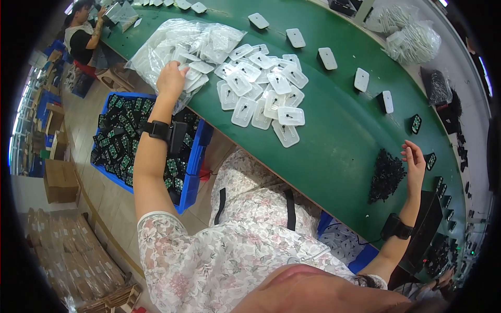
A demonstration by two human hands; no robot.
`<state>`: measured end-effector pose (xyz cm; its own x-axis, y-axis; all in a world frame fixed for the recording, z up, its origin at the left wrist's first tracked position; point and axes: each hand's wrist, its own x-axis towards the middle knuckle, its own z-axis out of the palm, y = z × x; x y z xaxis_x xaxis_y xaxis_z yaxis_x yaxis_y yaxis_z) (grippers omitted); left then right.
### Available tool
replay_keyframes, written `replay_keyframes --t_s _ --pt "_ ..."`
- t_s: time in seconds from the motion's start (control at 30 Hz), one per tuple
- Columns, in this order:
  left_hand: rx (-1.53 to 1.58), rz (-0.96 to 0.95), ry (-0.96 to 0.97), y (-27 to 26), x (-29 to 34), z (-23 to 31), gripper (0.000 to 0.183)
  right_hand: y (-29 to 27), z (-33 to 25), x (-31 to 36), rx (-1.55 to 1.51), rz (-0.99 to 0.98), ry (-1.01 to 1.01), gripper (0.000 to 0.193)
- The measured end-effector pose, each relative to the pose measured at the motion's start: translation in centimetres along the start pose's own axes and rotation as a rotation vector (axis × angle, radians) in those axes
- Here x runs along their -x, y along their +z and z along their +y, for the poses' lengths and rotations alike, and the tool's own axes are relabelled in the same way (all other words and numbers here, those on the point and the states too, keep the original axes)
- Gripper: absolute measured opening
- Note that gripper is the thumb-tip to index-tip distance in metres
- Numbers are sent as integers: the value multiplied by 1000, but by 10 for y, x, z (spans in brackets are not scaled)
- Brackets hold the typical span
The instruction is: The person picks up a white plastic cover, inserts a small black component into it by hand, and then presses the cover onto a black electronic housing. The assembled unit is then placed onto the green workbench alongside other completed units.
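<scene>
My left hand (171, 79) is at a clear plastic bag (175, 39) of white plates, its fingers curled closed. What they grip, if anything, is hidden behind the hand. Loose white plates (195, 73) spill from the bag beside it. To the right lies a spread pile of translucent white plates (279, 83), many with a small black piece on top. Over the right part of the bench, my right hand (414, 159) hovers with loosely bent fingers apart, and I see nothing in it. Just left of it sits a heap of small black parts (387, 176).
A row of white rectangular units (327, 58) lines the green bench (313, 161), with black units carrying green boards (415, 124) farther right. A blue crate (194, 169) of similar boards stands below my left arm. Another person (82, 39) works at the far left.
</scene>
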<state>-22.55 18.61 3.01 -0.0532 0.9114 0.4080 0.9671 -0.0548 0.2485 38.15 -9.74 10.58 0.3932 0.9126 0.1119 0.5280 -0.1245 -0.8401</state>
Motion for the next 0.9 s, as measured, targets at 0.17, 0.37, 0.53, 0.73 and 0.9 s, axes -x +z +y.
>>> replay_keyframes --t_s 0.17,0.37,0.53,0.73,0.9 --pt "-92 -178 47 19 -18 -1 43 -1 8 24 -47 70 44 24" --pt "52 -135 4 44 -48 -76 47 7 6 26 -149 114 71 21" --pt "166 -48 32 17 -53 -31 38 -4 35 31 70 280 59 21" --pt "433 209 102 -35 -7 66 26 -13 51 38 593 363 268 26" --pt "867 82 244 -36 34 129 24 28 33 43 721 340 -461 38"
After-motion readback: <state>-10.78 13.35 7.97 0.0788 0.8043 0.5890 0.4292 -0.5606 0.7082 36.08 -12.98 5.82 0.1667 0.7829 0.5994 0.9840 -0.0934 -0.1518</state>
